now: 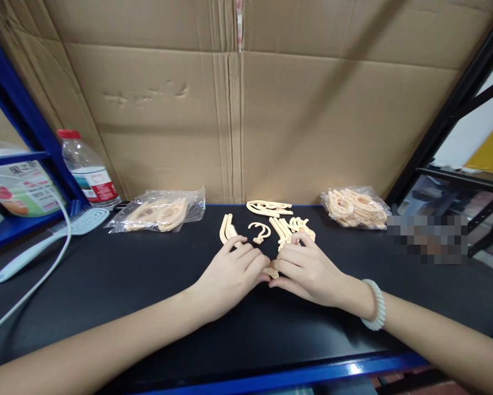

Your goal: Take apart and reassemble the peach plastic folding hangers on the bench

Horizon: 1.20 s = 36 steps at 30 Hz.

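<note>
The left hand (236,277) and the right hand (312,269) meet over the smooth black bench (168,263). Each grip is closed, with the fingertips pinching one small beige piece (273,272), probably of plastic. The fingers hide much of this piece, so I cannot tell how it is turned. Because it is small and held only by fingertips, it could slip out if the hands press unevenly, and then slide away. Just beyond the fingers lie a thin beige curved hook (259,240) and some long beige bars (283,230); a careless knuckle could scatter these.
</note>
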### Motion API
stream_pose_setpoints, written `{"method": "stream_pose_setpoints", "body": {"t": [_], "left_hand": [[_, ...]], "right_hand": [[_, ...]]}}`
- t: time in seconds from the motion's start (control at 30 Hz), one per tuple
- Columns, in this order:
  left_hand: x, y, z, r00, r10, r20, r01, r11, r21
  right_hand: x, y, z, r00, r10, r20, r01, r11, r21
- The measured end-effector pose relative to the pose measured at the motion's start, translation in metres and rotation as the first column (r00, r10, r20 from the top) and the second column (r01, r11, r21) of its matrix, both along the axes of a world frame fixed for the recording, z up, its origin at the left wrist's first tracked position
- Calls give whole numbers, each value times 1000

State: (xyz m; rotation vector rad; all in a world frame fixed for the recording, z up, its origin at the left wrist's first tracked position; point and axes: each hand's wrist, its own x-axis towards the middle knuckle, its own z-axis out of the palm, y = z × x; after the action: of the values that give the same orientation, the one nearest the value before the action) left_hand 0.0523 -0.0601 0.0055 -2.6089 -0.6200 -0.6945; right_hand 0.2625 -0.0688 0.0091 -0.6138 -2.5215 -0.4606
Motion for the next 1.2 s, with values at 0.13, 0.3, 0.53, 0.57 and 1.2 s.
{"method": "stream_pose_setpoints", "body": {"t": [0.13,0.3,0.53,0.57,1.2], "left_hand": [[0,0,-1,997,1,-81,-5,999,-43],[0,-3,1,997,-58,-53,52,993,-102],[-4,-3,9,990,-137,-23,136,990,-34],[-5,-2,11,988,-151,-16,150,989,-10],[-67,63,28,967,116,-228,-189,926,-327]], "right_hand": [[0,0,0,1000,25,-12,-26,999,-47],[2,0,1,994,66,-86,-86,964,-253],[0,0,4,968,30,-250,-148,870,-471],[0,1,4,958,9,-288,-157,853,-498],[10,20,0,847,-195,-494,-112,843,-526]]}}
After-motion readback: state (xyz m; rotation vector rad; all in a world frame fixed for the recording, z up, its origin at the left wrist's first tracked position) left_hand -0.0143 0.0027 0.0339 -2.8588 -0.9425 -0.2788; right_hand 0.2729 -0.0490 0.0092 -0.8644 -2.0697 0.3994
